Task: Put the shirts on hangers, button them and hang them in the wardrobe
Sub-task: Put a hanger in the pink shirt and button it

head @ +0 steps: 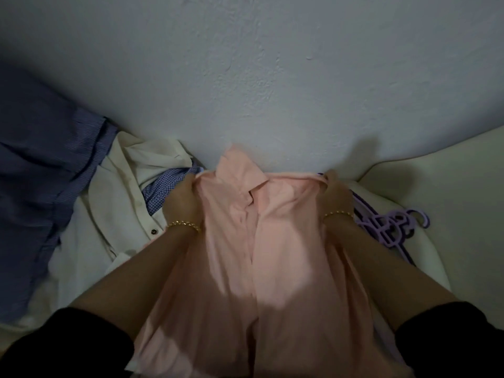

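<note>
I see the left hand (182,203) and right hand (337,194) grip the pink shirt (272,241), fingers (191,185) curled tight. Purple hangers (387,227) lie right of it.

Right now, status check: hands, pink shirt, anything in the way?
Left hand, right hand: both grip pink shirt at shoulders. Front looks unbuttoned. Purple hangers to its right, white shirt left; nothing blocking.

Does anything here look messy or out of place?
Nothing looks damaged. The cream shirt and blue shirt lie crumpled in a heap at left, and the purple hangers lie tangled in a pile at right.
</note>
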